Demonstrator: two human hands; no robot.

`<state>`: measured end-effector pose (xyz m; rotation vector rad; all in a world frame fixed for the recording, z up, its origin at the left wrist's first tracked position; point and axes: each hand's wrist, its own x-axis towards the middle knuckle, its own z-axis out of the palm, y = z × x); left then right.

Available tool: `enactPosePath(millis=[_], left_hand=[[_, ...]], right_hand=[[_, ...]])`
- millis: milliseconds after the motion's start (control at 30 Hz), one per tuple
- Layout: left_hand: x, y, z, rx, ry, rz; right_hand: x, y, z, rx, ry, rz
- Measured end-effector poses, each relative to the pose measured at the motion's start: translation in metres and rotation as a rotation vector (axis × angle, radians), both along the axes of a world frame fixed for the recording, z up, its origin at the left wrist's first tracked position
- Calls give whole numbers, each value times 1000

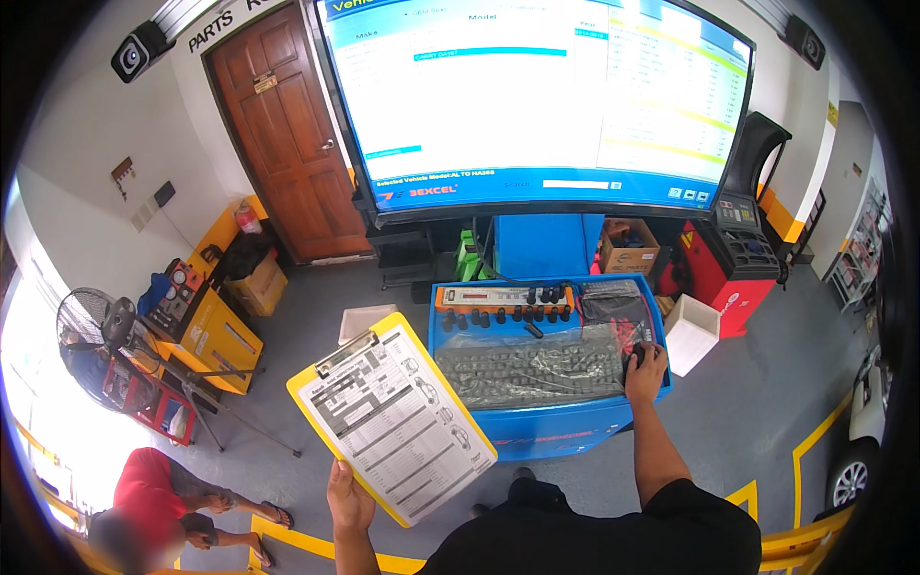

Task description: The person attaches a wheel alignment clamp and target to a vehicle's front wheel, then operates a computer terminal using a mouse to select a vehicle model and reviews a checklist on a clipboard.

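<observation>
My left hand [349,495] grips the lower left edge of a yellow clipboard [299,385], which is tilted and carries a printed form [402,422] with small car drawings. At the right end of a blue console [537,422], my right hand [647,372] is closed over a dark computer mouse [636,353], mostly covered by the fingers. Left of that hand lies a black keyboard [527,370] under clear plastic. Behind the keyboard, several small black cylindrical pieces [500,316] stand along an orange and grey device [498,297].
A large lit screen [479,105] rises behind the console. White bins [692,333] flank it. Further right stands a red machine [714,278]. On the left are a standing fan [105,345], a yellow cabinet [216,335] and a seated person in red [149,494]. A white car [867,422] is at far right.
</observation>
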<state>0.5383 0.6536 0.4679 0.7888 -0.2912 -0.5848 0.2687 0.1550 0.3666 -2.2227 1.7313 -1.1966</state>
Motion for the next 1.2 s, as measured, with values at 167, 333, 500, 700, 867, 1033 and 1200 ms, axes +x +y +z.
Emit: enactPosePath(millis=[167,333,500,700,867,1033,1200], left_hand=[[4,5,2,8,-27,-27],[6,12,13,54,-9,-64],[2,9,28,25,24,-186],[-27,-10,90,-33,15,-379],[-131,-160,62,-57,27,-560],[-272,-262,70,-43,85,-752],[-427,-367,70,-79,122,-845]], right_hand=[[3,1,3,8,24,-9],[12,12,17,45,28,-12],[-2,32,48,-21,-152,20],[-53,107,91,148,-524,274],[-184,77,124,856,-867,660],[-336,99,158,1059,-943,688],[-486,42,178,1022,-927,544]])
